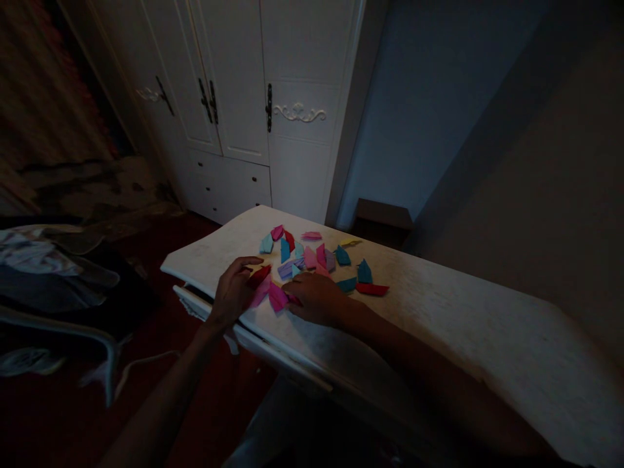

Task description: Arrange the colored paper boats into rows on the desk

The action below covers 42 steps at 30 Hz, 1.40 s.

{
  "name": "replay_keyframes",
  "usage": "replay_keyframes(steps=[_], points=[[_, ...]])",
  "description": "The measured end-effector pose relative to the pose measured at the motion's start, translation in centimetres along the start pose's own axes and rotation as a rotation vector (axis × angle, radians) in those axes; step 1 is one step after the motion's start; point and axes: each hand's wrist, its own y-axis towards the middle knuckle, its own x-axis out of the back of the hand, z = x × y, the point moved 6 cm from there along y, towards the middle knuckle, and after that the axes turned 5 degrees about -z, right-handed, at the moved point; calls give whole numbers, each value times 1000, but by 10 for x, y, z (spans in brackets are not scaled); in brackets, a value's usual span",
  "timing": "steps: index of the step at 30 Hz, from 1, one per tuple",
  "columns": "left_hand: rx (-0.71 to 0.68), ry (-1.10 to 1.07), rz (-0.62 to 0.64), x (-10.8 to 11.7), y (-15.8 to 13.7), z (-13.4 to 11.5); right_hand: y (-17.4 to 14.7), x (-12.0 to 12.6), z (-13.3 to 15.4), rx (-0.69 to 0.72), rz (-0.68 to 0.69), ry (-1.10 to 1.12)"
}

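Folded paper pieces in several colours lie on a white tabletop, with both my hands at the near edge of the group. My left hand (233, 291) curls around the left side of a red folded paper piece (259, 277), its index finger stretched above it. Touching that piece are a pink folded paper piece (260, 292) and a magenta folded paper piece (277, 296). My right hand (316, 298) is palm down, its fingers bent onto a dark magenta folded paper piece (294, 299) at the right of these. Its fingertips are partly hidden, and the picture is dim.
Beyond my hands lie a lavender piece (291, 268), a blue piece (285, 250), teal pieces (364, 272) and a long red piece (373, 289). An open drawer (195, 303) juts below the table (439, 312). A white wardrobe (302, 156) stands behind; a chair (104, 338) is left.
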Motion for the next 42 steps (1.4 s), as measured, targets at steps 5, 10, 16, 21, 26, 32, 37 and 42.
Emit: replay_keyframes(steps=[5,10,16,21,26,32,37,42], points=[[-267,275,228,-12,-7,-10,-5,9,-7,-56,-13,-23],[-481,642,453,-30,-15,-12,-14,10,-21,-202,32,9],[-474,857,453,-36,-10,-2,-16,12,-57,-267,-77,31],[-424,863,472,-37,3,1,-26,8,-101,-329,7,31],[-329,841,484,-50,30,-1,-41,23,-139,-359,-110,233],[-396,856,643,-93,59,1,-55,23,-176,-412,-203,255],[-243,1027,681,-102,83,26,-55,0,-177,-320,-95,235],[-87,1106,675,-94,93,42,-58,-11,-192,-445,39,178]])
